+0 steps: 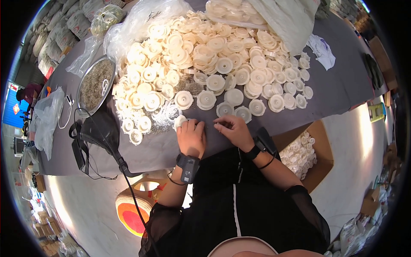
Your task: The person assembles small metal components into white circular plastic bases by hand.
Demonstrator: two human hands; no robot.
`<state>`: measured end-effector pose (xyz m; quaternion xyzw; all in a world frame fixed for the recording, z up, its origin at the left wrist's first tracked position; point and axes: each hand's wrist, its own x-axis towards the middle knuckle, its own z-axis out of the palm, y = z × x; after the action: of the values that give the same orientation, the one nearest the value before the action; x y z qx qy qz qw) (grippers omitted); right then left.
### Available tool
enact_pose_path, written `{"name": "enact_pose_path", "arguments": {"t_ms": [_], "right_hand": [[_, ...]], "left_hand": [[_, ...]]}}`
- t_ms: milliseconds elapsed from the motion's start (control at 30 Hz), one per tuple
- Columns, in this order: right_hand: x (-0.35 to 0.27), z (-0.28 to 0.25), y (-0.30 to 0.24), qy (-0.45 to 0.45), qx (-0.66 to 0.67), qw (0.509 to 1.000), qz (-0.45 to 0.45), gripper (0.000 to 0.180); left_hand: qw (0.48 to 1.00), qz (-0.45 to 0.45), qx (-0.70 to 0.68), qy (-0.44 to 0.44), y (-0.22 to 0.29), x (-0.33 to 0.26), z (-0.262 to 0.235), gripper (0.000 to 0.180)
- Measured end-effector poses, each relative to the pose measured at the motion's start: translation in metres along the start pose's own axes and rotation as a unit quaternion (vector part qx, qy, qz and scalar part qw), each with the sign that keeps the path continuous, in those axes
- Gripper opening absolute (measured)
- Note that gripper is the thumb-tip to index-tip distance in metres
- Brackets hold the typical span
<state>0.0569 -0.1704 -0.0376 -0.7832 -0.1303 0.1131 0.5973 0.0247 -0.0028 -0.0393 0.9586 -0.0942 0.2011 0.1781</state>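
- At the near edge of the grey table (145, 158), partly under the left hand (191, 135): one cream disc (180, 121), round, no long axis.
- Left hand: palm down, fingers bent against the disc, which shows at their far left side; whether gripping or only resting, cannot tell.
- Right hand (236, 132): off to the right, the farther hand from the disc; thumb and forefinger drawn close together; whether a small part sits between them, cannot tell.
- Between hands: narrow strip of bare table.
- Heap of cream discs (205, 51): beyond both hands, loose, overlapping.
- Clear rings (166, 116): small, scattered, just beyond and left of the left hand.
- Oval tray (114, 70): metal rim, at left; contains a mass of small wiry parts (93, 88).
- Cardboard box (325, 166): below the table's near right edge; contains many white parts (299, 154).
- Clear plastic bag (235, 13): far side; pale discs inside.
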Motion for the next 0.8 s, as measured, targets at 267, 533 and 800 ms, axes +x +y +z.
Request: {"name": "enact_pose_path", "arguments": {"t_ms": [267, 533, 800], "right_hand": [[-0.006, 0.005, 0.008, -0.028, 0.262, 0.962, 0.068, 0.02], [-0.007, 0.001, 0.01, -0.032, 0.317, 0.946, 0.052, 0.018], [-0.008, -0.004, 0.009, -0.066, 0.332, 0.937, 0.083, 0.022]], "left_hand": [[0.997, 0.007, -0.074, -0.009, 0.003, 0.006, -0.006, 0.023], [0.986, 0.008, -0.164, 0.021, 0.011, 0.005, -0.011, 0.018], [0.986, 0.019, -0.163, 0.025, 0.015, 0.007, -0.007, 0.018]]}}
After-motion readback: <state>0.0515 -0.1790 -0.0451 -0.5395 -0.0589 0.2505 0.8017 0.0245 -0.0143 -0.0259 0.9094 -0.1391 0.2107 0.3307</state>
